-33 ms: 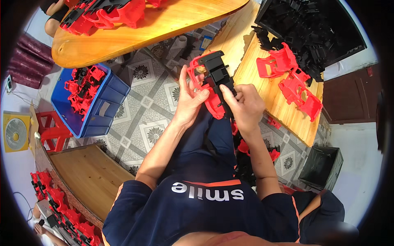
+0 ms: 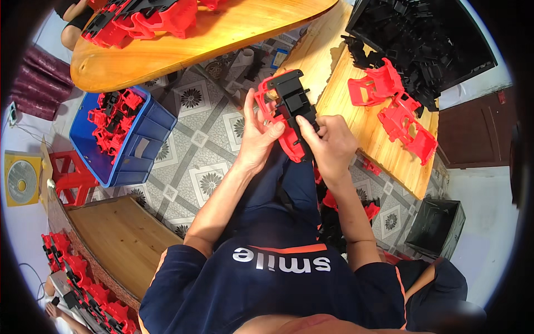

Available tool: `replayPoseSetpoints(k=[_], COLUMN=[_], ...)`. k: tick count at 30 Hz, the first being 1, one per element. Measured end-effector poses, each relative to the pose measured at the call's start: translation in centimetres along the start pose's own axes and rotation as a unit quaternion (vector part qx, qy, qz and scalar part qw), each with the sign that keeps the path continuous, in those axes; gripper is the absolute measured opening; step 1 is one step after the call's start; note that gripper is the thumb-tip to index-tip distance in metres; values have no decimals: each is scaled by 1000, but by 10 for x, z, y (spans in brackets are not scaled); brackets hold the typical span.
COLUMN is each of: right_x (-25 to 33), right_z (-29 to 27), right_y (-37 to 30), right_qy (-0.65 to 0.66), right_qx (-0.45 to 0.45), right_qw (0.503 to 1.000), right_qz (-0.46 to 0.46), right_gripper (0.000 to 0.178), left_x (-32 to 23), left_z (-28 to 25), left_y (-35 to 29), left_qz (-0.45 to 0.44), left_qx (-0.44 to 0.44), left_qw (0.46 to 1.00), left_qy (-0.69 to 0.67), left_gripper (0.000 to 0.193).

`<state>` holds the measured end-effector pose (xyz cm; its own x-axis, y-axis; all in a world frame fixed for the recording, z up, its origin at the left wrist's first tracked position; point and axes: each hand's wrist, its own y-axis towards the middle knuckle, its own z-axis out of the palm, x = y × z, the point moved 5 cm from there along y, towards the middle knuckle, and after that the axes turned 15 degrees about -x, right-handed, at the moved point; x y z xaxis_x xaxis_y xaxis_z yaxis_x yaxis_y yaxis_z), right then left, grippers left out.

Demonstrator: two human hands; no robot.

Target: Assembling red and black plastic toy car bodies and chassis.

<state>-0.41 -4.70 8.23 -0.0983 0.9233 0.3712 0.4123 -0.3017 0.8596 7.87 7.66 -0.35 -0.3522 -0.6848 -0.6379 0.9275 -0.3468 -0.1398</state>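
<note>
Holding up a red shell (image 2: 292, 145) with a black piece (image 2: 290, 96) laid against it, above dark trousers (image 2: 258, 183) and apart from both tables. Gripped on its left by the left hand (image 2: 258, 136), thumb at the near side, fingers along the outer side; probably so held to back the shell against pressure. Pinched on the opposite side by the right hand (image 2: 334, 139), thumb pressing on the black piece, fingers bent round its edge. Unable to tell the reach of fingertips hidden underneath.

Found lying on the wooden table (image 2: 384, 150) at right: loose red frames (image 2: 409, 128), likely placed there for easy reach. Heaped beyond, in a black bin (image 2: 483, 55): black parts (image 2: 411, 55), with several outside its near rim.

Noted just beside the right hand in this view: the wooden table's edge, probably limiting sideways travel; unable to judge the difference in height. Observed ahead, well apart: the curved edge of a rounded table (image 2: 222, 50). Judged roomiest to the left, over tiled floor (image 2: 183, 139), as far as a blue crate (image 2: 142, 150) holding red-and-black assemblies (image 2: 117, 119).
</note>
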Motion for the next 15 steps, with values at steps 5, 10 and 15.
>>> replayPoseSetpoints(k=[5,10,15], right_x=[1,4,-36], right_z=[6,7,25], right_y=[-8,-5,9], right_qy=[-13,-17,204], right_qx=[-8,0,49], right_qw=[1000,998,936], right_qz=[-12,-58,284], right_gripper=[36,39,21], left_x=[0,1,-5], left_z=[1,1,12], left_y=[0,1,-2], left_qz=[14,19,18], left_qx=[2,31,-3], left_qw=[1000,999,999], left_qy=[3,-19,46], left_gripper=[109,115,113])
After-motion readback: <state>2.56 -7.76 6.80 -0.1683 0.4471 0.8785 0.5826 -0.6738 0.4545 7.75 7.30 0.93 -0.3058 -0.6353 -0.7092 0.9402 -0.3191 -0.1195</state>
